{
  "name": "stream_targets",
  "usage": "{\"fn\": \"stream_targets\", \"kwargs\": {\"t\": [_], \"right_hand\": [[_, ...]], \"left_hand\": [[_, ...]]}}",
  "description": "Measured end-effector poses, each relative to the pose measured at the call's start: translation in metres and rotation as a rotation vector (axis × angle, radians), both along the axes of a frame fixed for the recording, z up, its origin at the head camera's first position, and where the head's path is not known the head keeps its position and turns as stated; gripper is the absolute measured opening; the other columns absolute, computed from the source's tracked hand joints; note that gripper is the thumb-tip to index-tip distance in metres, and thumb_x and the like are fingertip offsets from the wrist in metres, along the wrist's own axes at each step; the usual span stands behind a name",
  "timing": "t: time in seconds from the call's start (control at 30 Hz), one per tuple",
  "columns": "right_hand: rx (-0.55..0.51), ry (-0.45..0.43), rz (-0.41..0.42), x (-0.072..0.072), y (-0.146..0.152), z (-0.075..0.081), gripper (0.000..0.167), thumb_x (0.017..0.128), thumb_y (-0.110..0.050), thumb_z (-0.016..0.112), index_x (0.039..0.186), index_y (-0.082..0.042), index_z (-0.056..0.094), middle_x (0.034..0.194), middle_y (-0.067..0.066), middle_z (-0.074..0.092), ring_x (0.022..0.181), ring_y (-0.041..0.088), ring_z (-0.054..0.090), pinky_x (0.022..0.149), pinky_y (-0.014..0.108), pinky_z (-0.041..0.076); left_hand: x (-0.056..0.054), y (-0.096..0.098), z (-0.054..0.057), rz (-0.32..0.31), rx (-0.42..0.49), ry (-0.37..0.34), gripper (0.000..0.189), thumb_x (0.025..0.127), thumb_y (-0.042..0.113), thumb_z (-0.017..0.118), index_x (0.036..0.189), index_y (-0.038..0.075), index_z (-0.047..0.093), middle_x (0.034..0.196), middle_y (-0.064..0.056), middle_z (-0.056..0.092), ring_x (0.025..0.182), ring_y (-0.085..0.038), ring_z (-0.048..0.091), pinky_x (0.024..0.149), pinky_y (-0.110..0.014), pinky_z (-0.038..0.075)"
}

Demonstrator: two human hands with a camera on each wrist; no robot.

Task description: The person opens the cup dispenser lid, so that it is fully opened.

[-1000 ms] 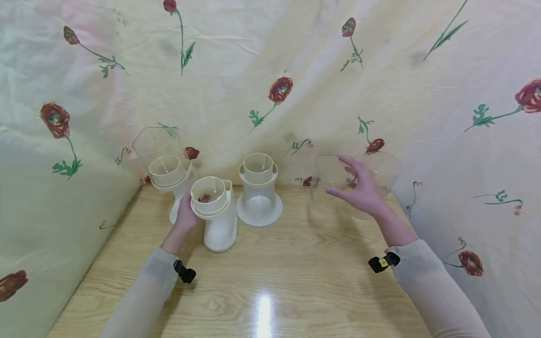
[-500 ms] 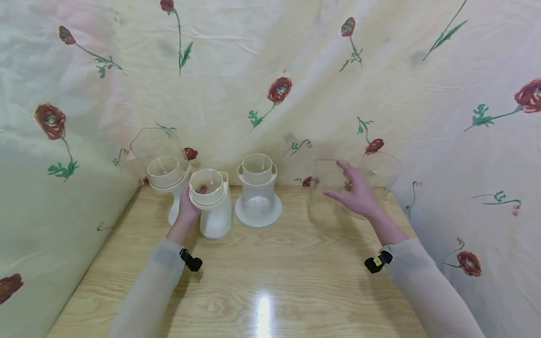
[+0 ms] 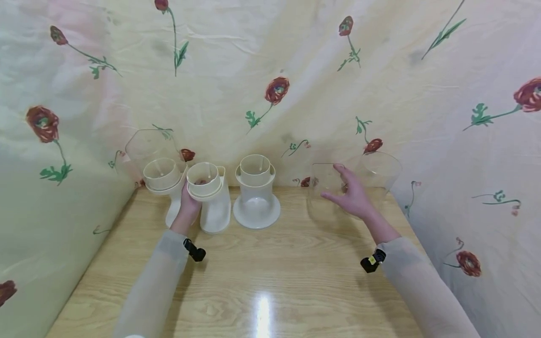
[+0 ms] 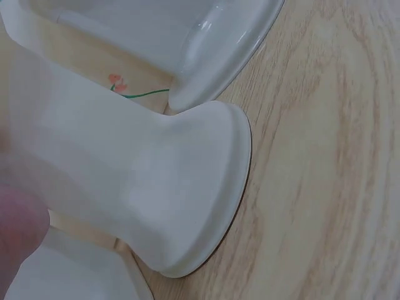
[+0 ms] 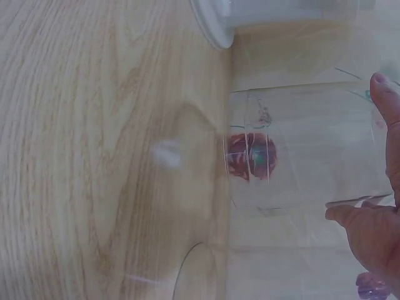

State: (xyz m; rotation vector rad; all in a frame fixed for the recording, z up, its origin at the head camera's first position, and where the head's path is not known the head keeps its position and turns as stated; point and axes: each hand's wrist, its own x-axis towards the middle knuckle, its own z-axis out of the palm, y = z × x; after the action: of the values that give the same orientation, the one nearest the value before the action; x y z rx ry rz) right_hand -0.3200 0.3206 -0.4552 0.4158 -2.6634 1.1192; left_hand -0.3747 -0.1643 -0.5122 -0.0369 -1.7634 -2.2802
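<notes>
In the head view my left hand (image 3: 189, 205) grips a white dispenser stand (image 3: 216, 213) behind its round cup-like top. The left wrist view shows this stand's flared foot (image 4: 181, 187) down at the wooden tabletop, my thumb (image 4: 22, 222) at its neck. On its left is another white stand (image 3: 160, 176), a transparent container rising behind its cup. A third stand (image 3: 256, 206), with a round base, is on its right. My right hand (image 3: 352, 197) holds a clear plastic container (image 3: 323, 185) near its top; thumb and fingers span it in the right wrist view.
A second clear container (image 3: 382, 171) stands behind my right hand at the back right. Flower-printed cloth (image 3: 228, 103) hangs behind and along both sides of the wooden table (image 3: 270, 263). Light glares off the table's front middle.
My left hand has moved the gripped stand back, into line between the other two. My right hand has lowered slightly with the clear container. The view has shifted a little.
</notes>
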Motion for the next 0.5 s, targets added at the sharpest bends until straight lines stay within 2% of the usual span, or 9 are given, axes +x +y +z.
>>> {"fn": "stream_targets", "kwargs": {"t": [0.13, 0.27, 0.37, 0.43, 0.5], "right_hand": [[-0.011, -0.006, 0.003, -0.001, 0.000, -0.005, 0.103, 0.090, -0.029, 0.088, 0.168, -0.004, 0.026, 0.175, 0.023, 0.025, 0.157, 0.051, 0.030, 0.115, 0.071, 0.046], [-0.007, -0.006, -0.001, -0.002, 0.000, -0.011, 0.101, 0.091, -0.027, 0.086, 0.167, -0.003, 0.026, 0.175, 0.023, 0.026, 0.158, 0.050, 0.028, 0.118, 0.072, 0.042], [-0.002, -0.014, -0.009, -0.003, 0.000, -0.015, 0.100, 0.092, -0.029, 0.085, 0.167, -0.002, 0.025, 0.175, 0.023, 0.025, 0.158, 0.049, 0.028, 0.118, 0.071, 0.043], [0.002, -0.020, -0.016, -0.004, 0.000, -0.018, 0.099, 0.093, -0.030, 0.085, 0.167, -0.002, 0.026, 0.175, 0.023, 0.025, 0.159, 0.048, 0.027, 0.118, 0.071, 0.043], [0.004, -0.022, -0.020, -0.005, 0.000, -0.021, 0.099, 0.092, -0.030, 0.085, 0.167, -0.003, 0.026, 0.175, 0.022, 0.025, 0.159, 0.048, 0.027, 0.118, 0.070, 0.043]], "left_hand": [[-0.007, 0.004, 0.001, -0.001, 0.049, 0.001, 0.049, 0.104, -0.004, 0.054, 0.152, -0.003, 0.043, 0.112, 0.019, 0.061, 0.109, 0.003, 0.057, 0.104, -0.012, 0.048], [-0.010, 0.007, 0.003, -0.006, 0.093, 0.025, 0.052, 0.099, -0.016, 0.052, 0.149, -0.004, 0.045, 0.106, 0.020, 0.063, 0.102, 0.004, 0.060, 0.098, -0.011, 0.051], [-0.012, 0.009, 0.004, -0.001, 0.084, 0.017, 0.058, 0.098, -0.019, 0.051, 0.152, -0.002, 0.042, 0.109, 0.021, 0.063, 0.105, 0.005, 0.059, 0.101, -0.011, 0.049], [-0.013, 0.010, 0.003, 0.003, 0.080, 0.021, 0.062, 0.098, -0.018, 0.052, 0.156, -0.002, 0.039, 0.115, 0.017, 0.063, 0.111, 0.002, 0.059, 0.109, -0.015, 0.048], [-0.019, 0.008, -0.006, -0.007, 0.078, 0.037, 0.064, 0.098, -0.013, 0.059, 0.157, 0.000, 0.038, 0.121, 0.011, 0.063, 0.115, -0.002, 0.058, 0.113, -0.018, 0.046]]}}
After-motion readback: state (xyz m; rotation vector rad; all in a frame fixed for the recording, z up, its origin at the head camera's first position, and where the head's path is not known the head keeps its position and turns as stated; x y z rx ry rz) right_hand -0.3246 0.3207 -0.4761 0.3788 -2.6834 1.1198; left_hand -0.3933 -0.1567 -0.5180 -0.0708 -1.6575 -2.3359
